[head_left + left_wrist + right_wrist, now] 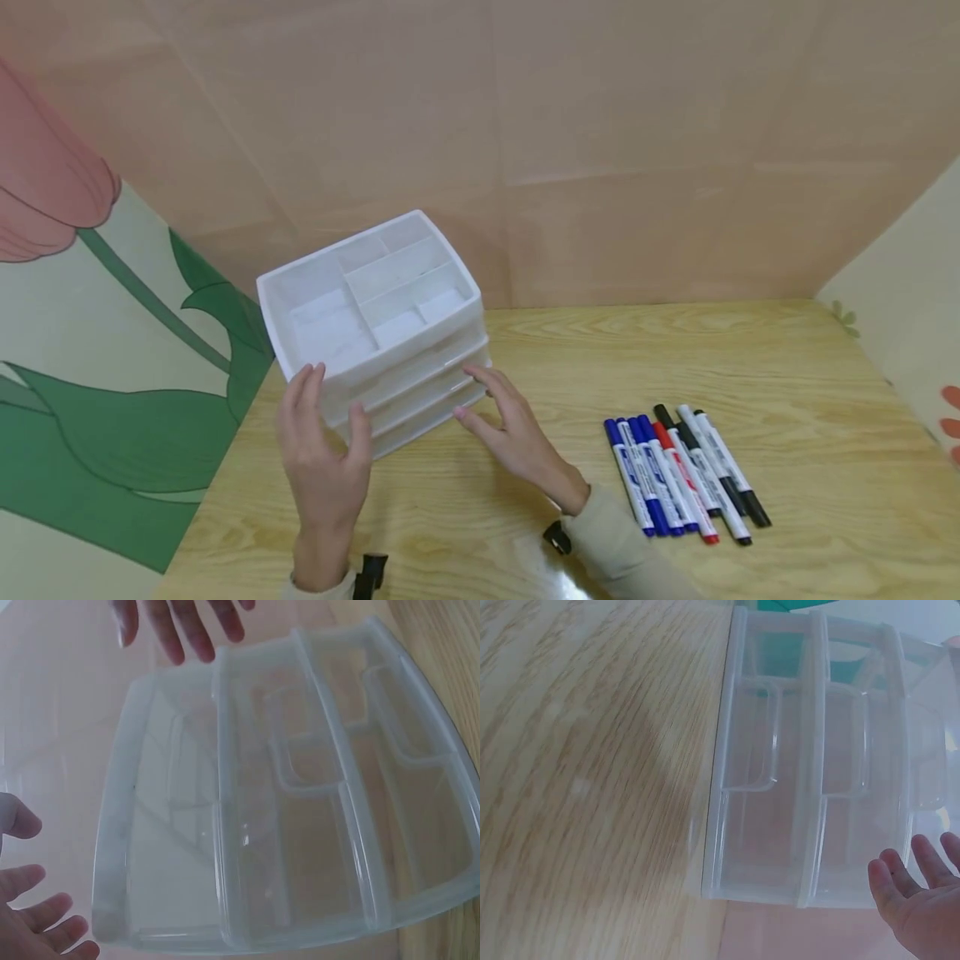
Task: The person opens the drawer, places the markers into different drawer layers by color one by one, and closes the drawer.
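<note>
White drawer unit left of the frame's centre, as I view it remotely.
Left hand, lower left, and right hand, lower centre, flank its front; fingers of both released, loosely extended; contact I cannot tell; markers lie lower right; wooden table beneath.

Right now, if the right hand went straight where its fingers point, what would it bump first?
Probably the white drawer unit, at its front; whether the right hand touches it is hard to tell.
</note>
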A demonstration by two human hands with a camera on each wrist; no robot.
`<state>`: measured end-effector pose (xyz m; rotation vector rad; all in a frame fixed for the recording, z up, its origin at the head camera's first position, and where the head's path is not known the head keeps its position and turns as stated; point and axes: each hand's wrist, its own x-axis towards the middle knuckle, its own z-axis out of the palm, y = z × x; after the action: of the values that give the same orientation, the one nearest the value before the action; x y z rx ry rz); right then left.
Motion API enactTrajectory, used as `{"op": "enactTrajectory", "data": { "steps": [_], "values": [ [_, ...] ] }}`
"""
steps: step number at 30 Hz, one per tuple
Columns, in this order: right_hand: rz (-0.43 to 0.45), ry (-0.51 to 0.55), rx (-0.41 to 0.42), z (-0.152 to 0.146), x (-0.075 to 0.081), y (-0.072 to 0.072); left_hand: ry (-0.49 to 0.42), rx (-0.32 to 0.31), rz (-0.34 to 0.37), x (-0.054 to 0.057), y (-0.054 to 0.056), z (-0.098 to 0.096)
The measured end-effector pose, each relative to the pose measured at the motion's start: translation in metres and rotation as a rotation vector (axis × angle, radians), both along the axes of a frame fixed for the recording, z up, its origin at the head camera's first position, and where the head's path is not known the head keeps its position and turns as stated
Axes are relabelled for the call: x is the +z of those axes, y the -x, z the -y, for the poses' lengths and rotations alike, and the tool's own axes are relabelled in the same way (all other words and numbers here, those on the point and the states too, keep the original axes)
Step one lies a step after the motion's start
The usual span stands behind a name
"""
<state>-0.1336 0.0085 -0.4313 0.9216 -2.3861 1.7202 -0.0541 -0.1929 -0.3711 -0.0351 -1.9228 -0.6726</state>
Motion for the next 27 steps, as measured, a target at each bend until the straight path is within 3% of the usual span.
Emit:
{"op": "enactTrajectory", "data": {
  "steps": [15, 22, 27],
  "values": [
    [0.013, 0.04, 0.036, 0.007, 0.0, -0.001, -0.043, 0.042, 0.052, 0.002, 0.002, 0.026],
    [0.035, 0.046, 0.102, 0.01, -0.002, -0.003, -0.081, 0.027, 0.143, -0.002, 0.005, 0.039],
    [0.029, 0.065, 0.12, 0.012, 0.0, -0.003, -0.057, 0.011, 0.183, -0.001, 0.012, 0.046]
  ]
}}
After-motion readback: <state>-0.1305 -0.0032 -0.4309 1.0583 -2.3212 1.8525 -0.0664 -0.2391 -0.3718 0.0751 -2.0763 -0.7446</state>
